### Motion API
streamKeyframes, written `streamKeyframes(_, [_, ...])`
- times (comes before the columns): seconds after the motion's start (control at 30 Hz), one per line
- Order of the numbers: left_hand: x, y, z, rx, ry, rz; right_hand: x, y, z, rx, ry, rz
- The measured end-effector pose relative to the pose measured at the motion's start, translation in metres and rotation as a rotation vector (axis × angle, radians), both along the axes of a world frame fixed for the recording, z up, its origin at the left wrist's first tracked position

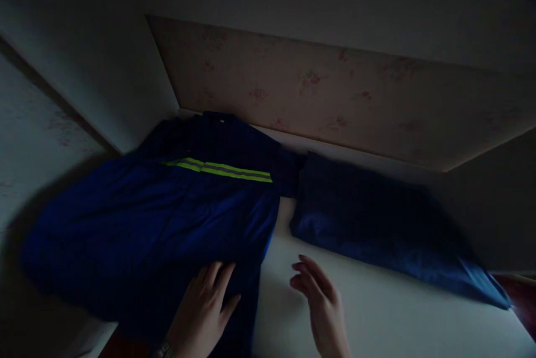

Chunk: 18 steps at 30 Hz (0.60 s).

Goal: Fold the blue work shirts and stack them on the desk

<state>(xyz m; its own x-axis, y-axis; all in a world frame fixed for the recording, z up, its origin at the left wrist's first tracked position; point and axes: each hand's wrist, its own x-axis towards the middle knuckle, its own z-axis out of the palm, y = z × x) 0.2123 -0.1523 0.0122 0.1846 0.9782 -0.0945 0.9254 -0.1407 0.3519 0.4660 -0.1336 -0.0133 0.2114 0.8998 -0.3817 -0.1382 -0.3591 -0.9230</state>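
Observation:
A dark blue work jacket (201, 213) with a yellow-green reflective stripe (237, 172) across it lies spread on a white surface (285, 313), its collar toward the wall. My left hand (205, 302) is over the lower part of the jacket, fingers stretched out and thumb apart. Whether it presses on the cloth I cannot tell. To the right of the jacket's edge, my right hand (320, 302) is above the white surface, its fingers slightly curled and holding nothing. Right of the jacket, a folded dark blue cloth (368, 218) lies beside the end of the sleeve.
Behind the surface is a white-framed panel (310, 90) with a pink floral pattern. A pale wall (92, 51) borders the left side. Something dark red (521, 302) shows at the right edge. The scene is dim.

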Motion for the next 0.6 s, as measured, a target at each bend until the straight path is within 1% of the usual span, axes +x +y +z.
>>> streamKeyframes(0.07, [-0.009, -0.006, 0.001, -0.064, 0.001, 0.001, -0.029, -0.001, 0.002, -0.027, 0.043, 0.206])
streamKeyframes(0.13, [-0.013, -0.006, 0.007, -0.123, -0.028, -0.029, -0.043, 0.006, 0.003, -0.035, 0.000, 0.371])
streamKeyframes(0.2, [-0.017, -0.003, 0.016, -0.151, -0.079, -0.059, -0.050, 0.017, 0.002, -0.031, -0.065, 0.434])
streamKeyframes(0.3, [-0.030, 0.003, 0.034, -0.170, -0.205, -0.063, -0.058, 0.034, 0.008, -0.030, -0.038, 0.382])
streamKeyframes(0.4, [-0.049, 0.008, 0.051, -0.167, -0.370, -0.007, -0.074, 0.053, 0.023, -0.030, 0.088, 0.272])
streamKeyframes(0.47, [-0.061, 0.010, 0.061, -0.172, -0.493, 0.041, -0.088, 0.068, 0.033, 0.023, 0.165, 0.195])
streamKeyframes(0.53, [-0.070, 0.012, 0.071, -0.223, -0.619, 0.090, -0.101, 0.088, 0.040, 0.090, 0.250, 0.140])
streamKeyframes(0.6, [-0.078, 0.012, 0.082, -0.312, -0.748, 0.130, -0.111, 0.114, 0.043, 0.122, 0.323, 0.143])
